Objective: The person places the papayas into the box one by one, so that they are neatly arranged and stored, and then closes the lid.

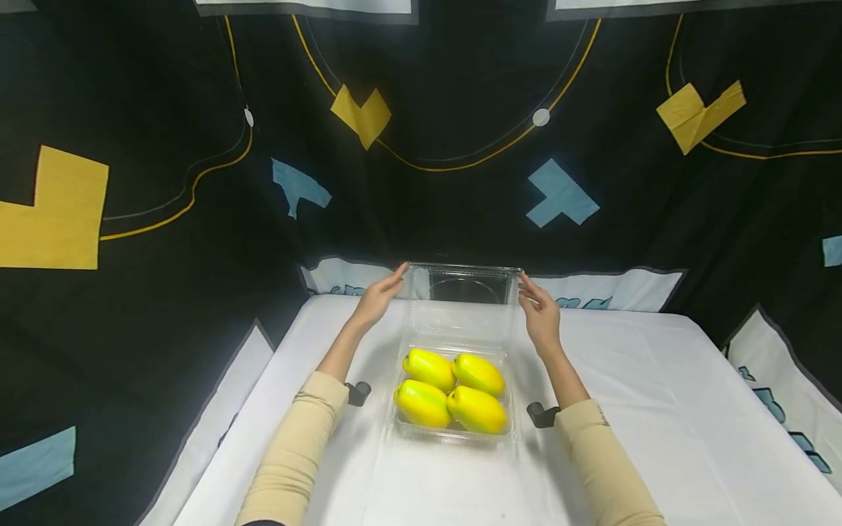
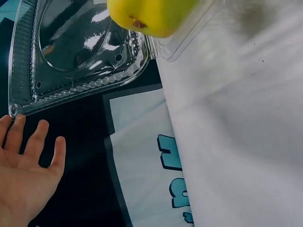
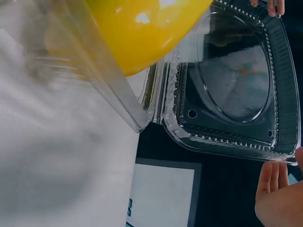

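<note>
A clear plastic clamshell box (image 1: 454,436) stands on the table, holding several yellow mangoes (image 1: 478,409). Its hinged lid (image 1: 463,321) is raised at the far side. My left hand (image 1: 380,298) touches the lid's upper left corner. In the left wrist view its fingers (image 2: 35,144) are straight and spread, with tips at the lid's corner; the thumb is out of that view. My right hand (image 1: 542,321) touches the upper right corner with extended fingers. In the right wrist view, fingertips (image 3: 274,172) meet the lid's edge; the right thumb's contact is unclear.
A white cloth covers the table (image 1: 658,409). Behind it hangs a black curtain (image 1: 447,219) with yellow and blue patches. White banners (image 1: 612,288) run along the table's far edge and right side.
</note>
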The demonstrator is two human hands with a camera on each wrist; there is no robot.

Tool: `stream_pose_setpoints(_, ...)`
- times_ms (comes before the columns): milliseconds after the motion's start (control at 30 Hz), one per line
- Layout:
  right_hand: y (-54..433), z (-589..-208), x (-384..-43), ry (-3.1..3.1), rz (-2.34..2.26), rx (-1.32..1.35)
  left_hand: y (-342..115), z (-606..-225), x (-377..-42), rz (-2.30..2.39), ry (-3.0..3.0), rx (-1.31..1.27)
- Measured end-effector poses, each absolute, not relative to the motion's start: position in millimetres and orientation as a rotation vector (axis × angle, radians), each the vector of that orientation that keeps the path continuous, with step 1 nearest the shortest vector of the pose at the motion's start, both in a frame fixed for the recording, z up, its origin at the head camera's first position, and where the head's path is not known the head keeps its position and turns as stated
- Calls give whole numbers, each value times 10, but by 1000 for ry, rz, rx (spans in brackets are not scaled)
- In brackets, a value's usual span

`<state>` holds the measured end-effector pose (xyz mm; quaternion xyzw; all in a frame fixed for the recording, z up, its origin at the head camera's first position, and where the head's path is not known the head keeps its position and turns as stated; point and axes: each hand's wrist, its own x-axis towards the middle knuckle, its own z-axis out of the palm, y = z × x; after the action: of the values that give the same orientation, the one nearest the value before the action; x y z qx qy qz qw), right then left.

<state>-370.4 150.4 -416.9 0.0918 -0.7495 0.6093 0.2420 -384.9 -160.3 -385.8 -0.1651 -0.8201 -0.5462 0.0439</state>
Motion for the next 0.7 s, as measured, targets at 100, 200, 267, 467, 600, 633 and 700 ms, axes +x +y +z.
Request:
stream_pose_setpoints(100,1543,-4272,-3745,-2052,1618,264,-1637,-4012,-3912,-1619,-2461,-499)
stream_pose_setpoints(200,1556,-4304,-3655,-2065,1501,305,-1646,-4078,-3849,-1516,-2433,-511)
stream_pose_setpoints(267,1573,-4334,-3585,-2059,1419,359,-1645,-4086,-3762,-1448,-2415,-514)
stream_pose_setpoints(467,1588,-4361,-3328,-2028,1227,493,-1619,-4072,-3460,-1268,-2368,-470)
stream_pose_setpoints(600,1557,-4369,-3164,-2027,1105,520,-1580,-4088,-3304,-989,-2308,-470)
stream_pose_setpoints(633,1548,-4377,-3127,-2029,1077,522,-1569,-4098,-3269,-911,-2283,-467)
stream_pose_setpoints(700,1533,-4393,-3049,-2035,1039,517,-1543,-4124,-3198,-769,-2241,-453)
